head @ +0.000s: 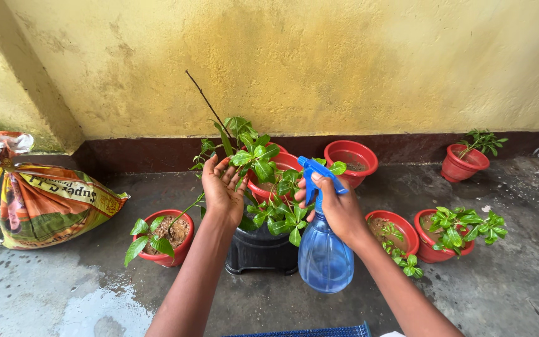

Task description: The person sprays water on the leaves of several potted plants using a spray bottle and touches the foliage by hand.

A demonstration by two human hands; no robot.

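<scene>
Spraying a potted plant beside a yellow wall

Out on the wet concrete floor (500,293): a leafy plant (268,187) in a black pot (260,249), soft-stemmed and easily bent, probably best steadied by cradling leaves loosely rather than pinching; main stem upright, one bare twig leaning up and left. Then a blue spray bottle (324,256), smooth plastic, looking partly filled and so likely light to moderate, slippery if wet, best taken at the narrow neck under the trigger; long axis near vertical, nozzle aimed left into the foliage, just right of the black pot. Right hand (338,209) grip clenched around the bottle neck. Left hand (221,187) grip released, palm open behind the leaves
</scene>
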